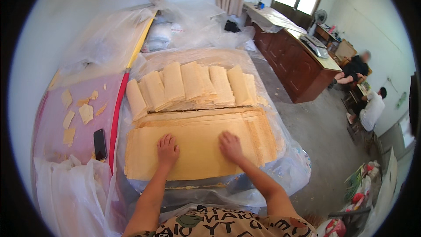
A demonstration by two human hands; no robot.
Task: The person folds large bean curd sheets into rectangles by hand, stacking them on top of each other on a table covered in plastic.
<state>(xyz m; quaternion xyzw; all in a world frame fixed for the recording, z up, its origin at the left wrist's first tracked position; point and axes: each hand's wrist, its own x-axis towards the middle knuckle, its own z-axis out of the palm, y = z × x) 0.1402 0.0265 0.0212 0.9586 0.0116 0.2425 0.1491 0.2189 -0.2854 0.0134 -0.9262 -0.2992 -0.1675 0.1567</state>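
Note:
A wide stack of thin, yellowish sheets (197,158) with rough brown edges lies flat before me. My left hand (168,149) rests on the left part of its top sheet, fingers a little bent. On the right part lies my right hand (230,146), slightly blurred, its fingers pointing up and left. Neither hand grips anything that I can see. Beyond the stack, several folded bundles of similar sheets (198,80) lie side by side in a row, partly overlapping.
Plastic film (289,168) covers the table. At left, a black phone (100,144) and torn sheet pieces (86,113) lie on a pinkish surface with a red edge strip (119,112). A reddish-brown wooden counter (296,67) stands right; two people (371,110) sit beyond it.

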